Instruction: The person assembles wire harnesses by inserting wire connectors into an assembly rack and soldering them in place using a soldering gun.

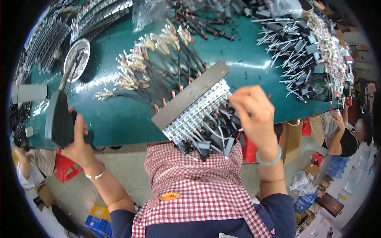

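Observation:
My left hand (pixel 78 147) is wrapped around the handle of a black gun-shaped tool (pixel 59 119), raised at the left. Its long narrow tip lies over a white-rimmed dish (pixel 87 53). At the table's front edge, a row of small white circuit boards (pixel 198 109) lies at a slant beside a flat grey-brown bar (pixel 190 94). Black and white wires with small dark parts (pixel 204 146) hang off the near side of the boards. By their right end, my right hand (pixel 254 113) is closed in a pinch; whatever sits between the fingertips is too small to make out.
Bundled black cables (pixel 152 81) with coloured wire ends fan out behind the bar on the green table (pixel 246 59). Dark parts with white leads (pixel 293 51) are heaped at the right. Stacked board strips (pixel 99 18) lie back left. Another person (pixel 345 137) is at the right.

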